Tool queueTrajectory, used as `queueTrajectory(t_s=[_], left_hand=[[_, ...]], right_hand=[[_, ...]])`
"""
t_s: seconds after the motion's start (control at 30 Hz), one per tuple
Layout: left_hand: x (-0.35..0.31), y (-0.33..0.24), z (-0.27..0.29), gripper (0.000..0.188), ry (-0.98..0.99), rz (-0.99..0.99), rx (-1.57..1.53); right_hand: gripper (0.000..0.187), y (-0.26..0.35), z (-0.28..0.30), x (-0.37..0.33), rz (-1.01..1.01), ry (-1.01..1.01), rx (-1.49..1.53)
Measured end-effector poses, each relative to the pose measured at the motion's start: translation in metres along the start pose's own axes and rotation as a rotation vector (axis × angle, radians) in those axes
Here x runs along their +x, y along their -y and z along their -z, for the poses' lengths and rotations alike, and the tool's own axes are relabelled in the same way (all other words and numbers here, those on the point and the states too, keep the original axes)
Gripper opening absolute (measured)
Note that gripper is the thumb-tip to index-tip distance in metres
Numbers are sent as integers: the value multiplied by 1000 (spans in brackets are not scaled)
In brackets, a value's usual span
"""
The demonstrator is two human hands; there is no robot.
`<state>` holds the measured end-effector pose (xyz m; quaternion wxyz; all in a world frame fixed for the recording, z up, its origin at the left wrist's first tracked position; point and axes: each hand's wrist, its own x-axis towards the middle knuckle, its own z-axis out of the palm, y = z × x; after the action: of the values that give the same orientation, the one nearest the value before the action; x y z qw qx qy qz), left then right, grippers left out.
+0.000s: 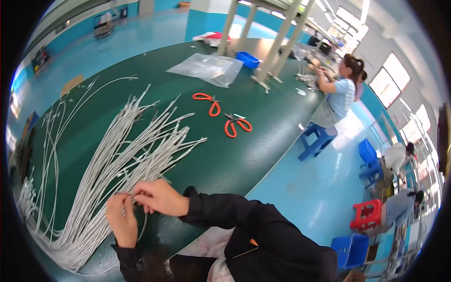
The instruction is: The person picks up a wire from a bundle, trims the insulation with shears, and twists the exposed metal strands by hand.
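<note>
The green desk (263, 127) carries everything I have in front of me, and the grey-white cable bundle (96, 169) takes up most of its near left part, fanned out with the tips loose. I judge most of the work is left, since nearly all those strands lie unheld. Beyond the bundle lies a clear plastic bag (206, 69), flat. Left of the bundle is a smaller bunch of cable ends (27, 196); whether those are done, I can't tell. The blue tray (249, 62) sits beyond the bundle, off to its right. My left hand (123, 218) and right hand (162, 196) meet over the bundle's near right edge. Two orange-handled scissors (213, 100) lie right of the bundle, neither in use. Smallest is the single cable (145, 218) at the bundle's near right edge: both hands seem to pinch it, fingertips closed together, though my fingers hide its end, so I'd call this one unfinished.
</note>
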<state>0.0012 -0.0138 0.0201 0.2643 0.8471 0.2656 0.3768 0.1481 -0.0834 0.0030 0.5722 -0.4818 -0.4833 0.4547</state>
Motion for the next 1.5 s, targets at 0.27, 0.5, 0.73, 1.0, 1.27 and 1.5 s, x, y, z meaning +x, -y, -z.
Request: queueTrajectory(t_s=[0.27,0.5,0.73,1.0,1.27,1.5], left_hand=[[3,14,1,5,273,466,-1033],[4,5,5,14,459,582,-1492],[4,-1,-6,15,248,560,-1311],[-2,7,-3,12,37,299,-1014],[1,-2,-15,16,-119,370,-1082],[3,-5,-18,22,-287,-159,48]], right_hand=[[8,3,6,0,685,-190,-490],[8,9,0,-5,543,-232,-303],[10,9,8,-4,44,-154,123],[17,5,3,2,-228,16,520],[14,10,4,-5,-306,1,479],[14,11,4,-5,-295,0,501]])
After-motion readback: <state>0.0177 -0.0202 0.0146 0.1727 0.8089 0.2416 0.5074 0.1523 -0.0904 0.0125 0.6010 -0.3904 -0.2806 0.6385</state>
